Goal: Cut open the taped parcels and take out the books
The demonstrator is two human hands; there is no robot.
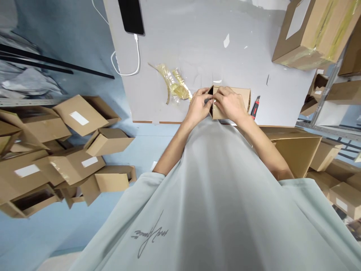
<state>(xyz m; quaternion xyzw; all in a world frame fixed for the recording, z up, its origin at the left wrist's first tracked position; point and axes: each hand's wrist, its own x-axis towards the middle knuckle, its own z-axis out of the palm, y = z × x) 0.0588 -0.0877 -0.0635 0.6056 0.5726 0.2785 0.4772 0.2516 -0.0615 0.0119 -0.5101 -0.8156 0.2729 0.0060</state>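
A small brown cardboard box [244, 94] lies near the front edge of the grey table, its left end open and dark inside. My right hand [229, 103] rests over the box, fingers curled onto the edge at that open end. At the same end, my left hand [199, 107] has its fingers and thumb closed on the box's edge. A small dark patch shows between them, and I cannot make out what it is. Just right of the box lies a red and black box cutter [255, 107]. Crumpled yellowish tape [179, 88] lies left of the hands.
A black phone [131, 17] with a white cable [138, 56] lies at the table's [197, 41] back left. A large taped carton [313, 35] stands at the back right. Several open boxes [81, 114] are piled on the left. An open carton [299, 150] stands below the table's right front.
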